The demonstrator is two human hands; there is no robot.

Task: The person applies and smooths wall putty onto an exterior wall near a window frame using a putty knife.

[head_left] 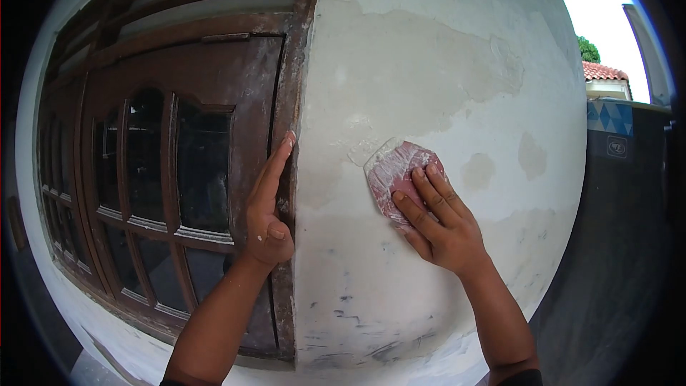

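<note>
My right hand [444, 225] grips a reddish, flat putty spreader [391, 177] smeared with white putty, fingers spread over its face and thumb beneath. The spreader lies close against the pale wall [414, 257], and wet-looking putty [361, 146] shows at its upper left edge. My left hand [269, 204] is seen edge-on at the brown wooden window frame [299, 50], its fingers stretched upward and holding nothing. Whitish residue marks its fingertips, which are right at the border between frame and wall.
Left of the frame is a brown wooden shutter [250, 82] with dark glass panes [204, 171]. Damp-looking greyish patches [421, 57] and dark scuffs [389, 350] mark the wall. A dark grey surface with a blue-patterned strip [609, 117] stands at right, a tiled roof [604, 71] beyond.
</note>
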